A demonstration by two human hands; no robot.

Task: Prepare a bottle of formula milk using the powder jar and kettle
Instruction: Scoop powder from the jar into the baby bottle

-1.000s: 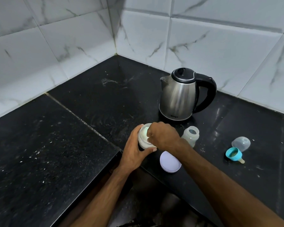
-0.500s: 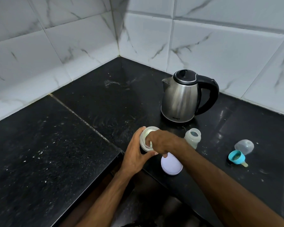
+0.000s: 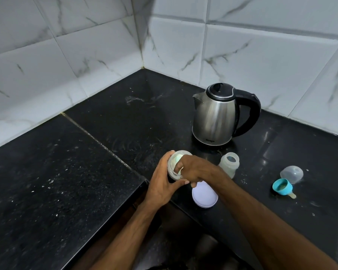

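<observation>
My left hand (image 3: 163,184) grips the open powder jar (image 3: 175,162), tilted toward me above the counter's front edge. My right hand (image 3: 195,170) reaches its fingers into the jar's mouth; whatever it pinches is hidden, apart from a pale sliver under the fingers. The jar's white lid (image 3: 205,196) lies flat just below my right wrist. The uncapped baby bottle (image 3: 229,162) stands to the right of my hands. A steel kettle (image 3: 216,117) with a black handle stands behind it, lid shut.
The bottle's blue collar with its teat (image 3: 282,187) and a clear cap (image 3: 291,174) lie at the right on the black counter (image 3: 66,172). White tiled walls (image 3: 261,65) meet in a corner behind. The counter has an inside corner at my hands.
My right hand has dipped its fingers deeper into the jar, and the jar has tilted more toward me. The camera view has shifted slightly.
</observation>
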